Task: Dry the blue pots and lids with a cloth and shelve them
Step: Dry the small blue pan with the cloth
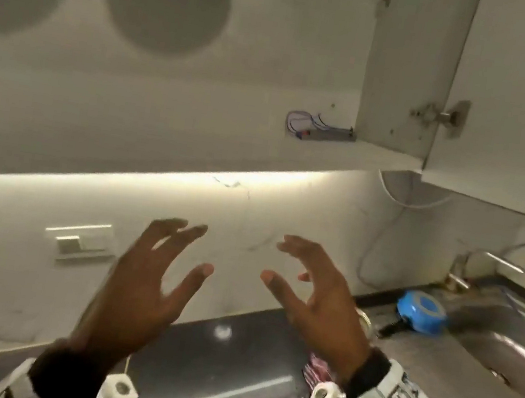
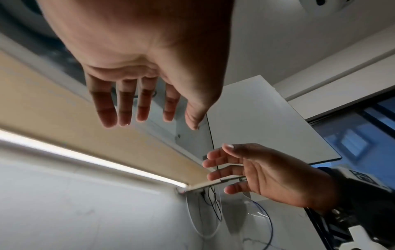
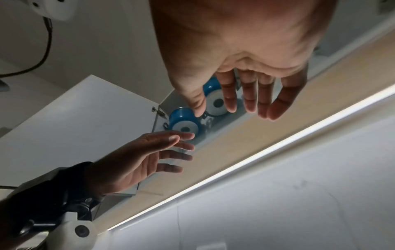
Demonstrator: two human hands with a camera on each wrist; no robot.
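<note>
Both hands are raised in front of the white backsplash, just under the wall cabinet, and hold nothing. My left hand (image 1: 195, 250) has its fingers spread; my right hand (image 1: 279, 260) faces it, fingers loosely bent. In the right wrist view two blue pots (image 3: 183, 120) (image 3: 210, 86) stand on the cabinet shelf, seen from below, beyond my right hand (image 3: 222, 110) and left hand (image 3: 171, 152). Another blue pot or lid (image 1: 421, 310), which of the two I cannot tell, lies on the steel drainboard at the right. A red-and-white striped cloth (image 1: 317, 372) shows behind my right wrist.
The cabinet door (image 1: 504, 98) stands open at the upper right, with loose wires (image 1: 318, 127) at the cabinet's bottom edge. A sink basin (image 1: 519, 353) and tap (image 1: 502, 261) are at the right. A wall switch (image 1: 83, 242) sits left of the hands above the steel counter (image 1: 212, 377).
</note>
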